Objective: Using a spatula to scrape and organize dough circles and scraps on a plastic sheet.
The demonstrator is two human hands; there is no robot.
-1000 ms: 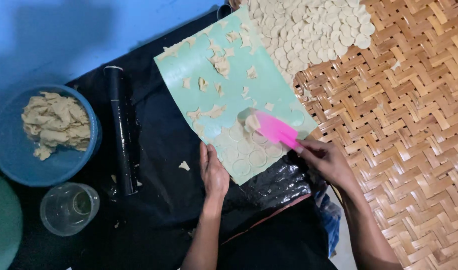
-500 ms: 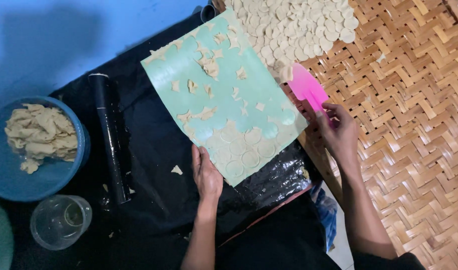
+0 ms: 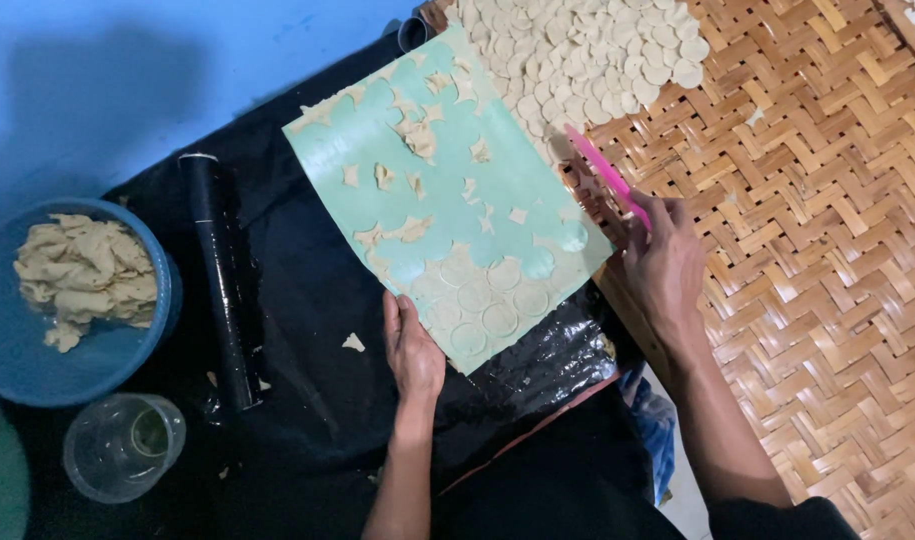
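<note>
Green plastic, a sheet (image 3: 447, 190) strewn with dough scraps and a patch of cut dough rounds (image 3: 482, 300) at its near end, serves as the landmark: the left hand (image 3: 412, 345) lies flat and open on its near corner, seemingly to pin it, while the right hand (image 3: 667, 265), just off its right edge, is closed around a pink scraper (image 3: 607, 175) angled toward the rounds (image 3: 577, 50) already spread on the woven bamboo tray (image 3: 827, 250). Under the sheet lies black plastic (image 3: 307, 320) on a blue floor, and to its left sit a black rolling pin (image 3: 217, 280), a blue bowl (image 3: 17, 350) of dough scraps and a clear cup (image 3: 122, 445).
</note>
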